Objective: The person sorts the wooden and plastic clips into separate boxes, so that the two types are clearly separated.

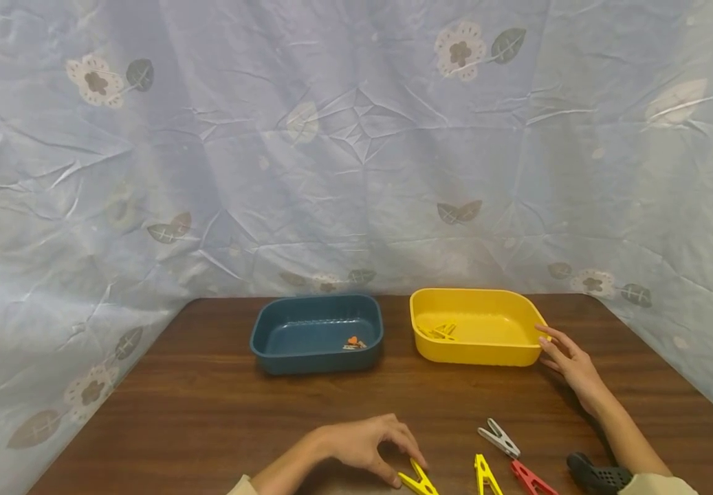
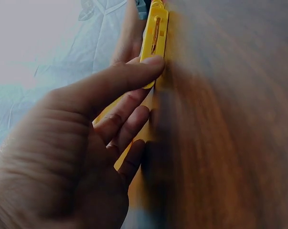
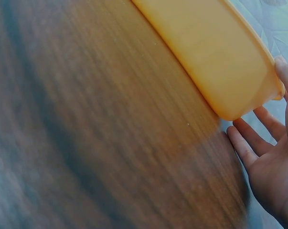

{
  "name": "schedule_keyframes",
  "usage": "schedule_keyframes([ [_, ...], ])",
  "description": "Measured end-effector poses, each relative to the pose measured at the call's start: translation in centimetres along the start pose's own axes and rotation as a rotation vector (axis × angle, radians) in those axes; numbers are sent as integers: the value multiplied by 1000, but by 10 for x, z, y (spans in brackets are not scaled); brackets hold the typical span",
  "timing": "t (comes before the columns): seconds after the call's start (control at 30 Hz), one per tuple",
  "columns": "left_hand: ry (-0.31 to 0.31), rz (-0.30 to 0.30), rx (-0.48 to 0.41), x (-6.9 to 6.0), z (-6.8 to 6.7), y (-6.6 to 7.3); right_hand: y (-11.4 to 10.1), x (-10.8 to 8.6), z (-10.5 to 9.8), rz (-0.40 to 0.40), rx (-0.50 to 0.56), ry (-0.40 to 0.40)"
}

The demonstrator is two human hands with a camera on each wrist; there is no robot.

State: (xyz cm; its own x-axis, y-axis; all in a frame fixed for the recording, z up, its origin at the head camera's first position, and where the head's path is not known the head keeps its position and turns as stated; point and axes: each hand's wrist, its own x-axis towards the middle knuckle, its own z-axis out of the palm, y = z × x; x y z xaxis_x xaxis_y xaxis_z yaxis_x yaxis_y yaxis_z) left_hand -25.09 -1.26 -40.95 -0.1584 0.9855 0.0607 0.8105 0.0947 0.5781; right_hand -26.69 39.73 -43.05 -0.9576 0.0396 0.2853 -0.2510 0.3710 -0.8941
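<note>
In the head view my left hand (image 1: 365,443) pinches the handle ends of a yellow clothespin (image 1: 421,483) at the table's near side. Its thumb lies on that clothespin (image 2: 155,36) in the left wrist view. My right hand (image 1: 575,371) touches the right corner of a yellow bin (image 1: 480,354), fingers extended. One digit rests at the rim in the right wrist view, the others lying by the outer wall. A second yellow clothespin (image 1: 485,474), a light grey clothespin (image 1: 500,438) and a red clothespin (image 1: 531,478) lie between the hands.
Several yellow clothespins (image 1: 439,332) are inside the yellow bin. To its left stands a blue bin (image 1: 315,363) with small pieces, one an orange heart (image 1: 353,340). A black perforated object (image 1: 597,476) lies by the right forearm. A patterned curtain (image 1: 356,172) hangs behind the table.
</note>
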Motion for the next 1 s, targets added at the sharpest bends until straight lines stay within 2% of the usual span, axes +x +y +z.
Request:
schedule_keyframes([
  [0.2,-2,-23,-31,-1,3,0,1,-2,1,-6,-1,1],
  [0.43,23,-19,-15,1,3,-4,-1,-2,0,-15,4,1],
  [0.7,8,-33,-50,-1,2,-4,0,-2,1,-1,15,4],
  [1.0,21,-32,-54,0,3,-4,-1,-1,0,-1,-5,13],
])
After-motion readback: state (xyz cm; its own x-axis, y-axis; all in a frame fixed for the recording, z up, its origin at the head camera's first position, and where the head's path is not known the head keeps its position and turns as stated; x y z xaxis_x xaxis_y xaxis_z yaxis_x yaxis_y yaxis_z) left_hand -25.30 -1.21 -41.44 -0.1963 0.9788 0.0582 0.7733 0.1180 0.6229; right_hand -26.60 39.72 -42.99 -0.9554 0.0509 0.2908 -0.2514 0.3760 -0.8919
